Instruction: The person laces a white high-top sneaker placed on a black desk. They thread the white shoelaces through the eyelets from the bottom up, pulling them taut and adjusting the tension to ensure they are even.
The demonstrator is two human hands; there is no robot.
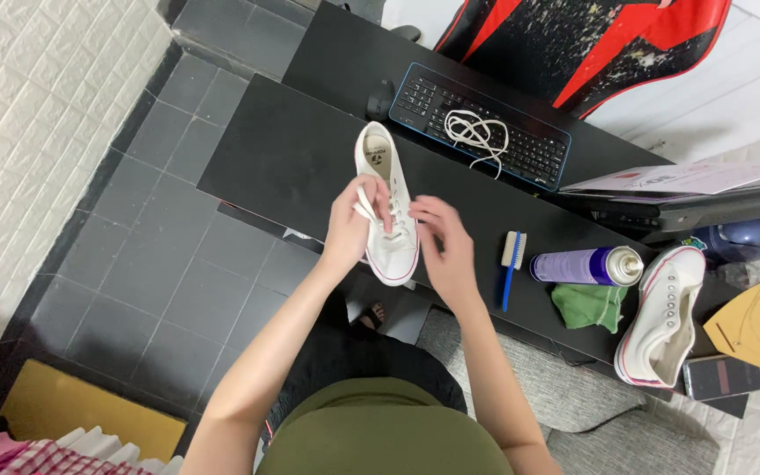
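sneakers first: i count two white canvas ones on the black counter (292, 158). one sneaker (386, 207) lies between my hands near the counter's front edge, toe toward me. my left hand (351, 224) has its grip closed on that shoe's side, pinching a white lace (364, 207) that crosses the eyelets. my right hand (446, 246) is at the shoe's other side, fingers curled at the lacing, but i cannot tell whether it grips anything. the second sneaker (661, 321) lies unlaced well to the right. i see one loose lace (477, 134) piled on the one keyboard (481, 125), one blue-handled brush (510, 264), one purple spray can (584, 266) lying on its side, and one green cloth (591, 303) just beside it.
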